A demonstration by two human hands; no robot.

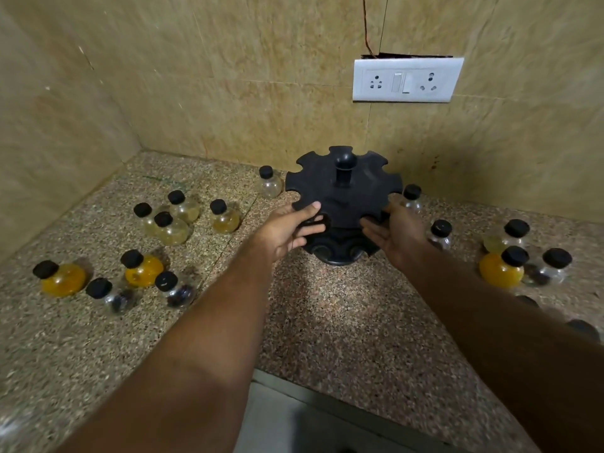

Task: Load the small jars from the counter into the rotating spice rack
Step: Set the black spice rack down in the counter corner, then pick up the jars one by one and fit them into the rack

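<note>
**Both hands at the rack, jars standing on the counter round it**

Two bare forearms reach in from the near edge over the speckled counter (pixel 327 338). Near left stand two orange jars (pixel 62 279) & two dark-filled jars (pixel 176 291), all upright w/ black caps. Near right, black caps (pixel 585 328) peek out behind the right forearm; the jars under them are mostly hidden. A bit farther right is a tight cluster (pixel 501 271): one orange, one pale yellow, one w/ dark bits.

Mid-scene, the left hand (pixel 287 233) grips the near-left rim of the spice rack (pixel 343 191), thumb on top of the upper disc, fingers curled under its edge. The right hand (pixel 398 233) is spread, fingers straight, palm turned to the rack's near-right side; can't tell for sure if it touches. The rack is black w/ a centre knob & stands upright on the counter, near the far wall.

Left of the hands sit four pale yellow jars (pixel 176 228). Clear jars: one just right of the right hand (pixel 439 235), one behind it (pixel 412 199), one at the rack's far left (pixel 270 183). On the far tiled wall, a white socket plate (pixel 407 80)
</note>
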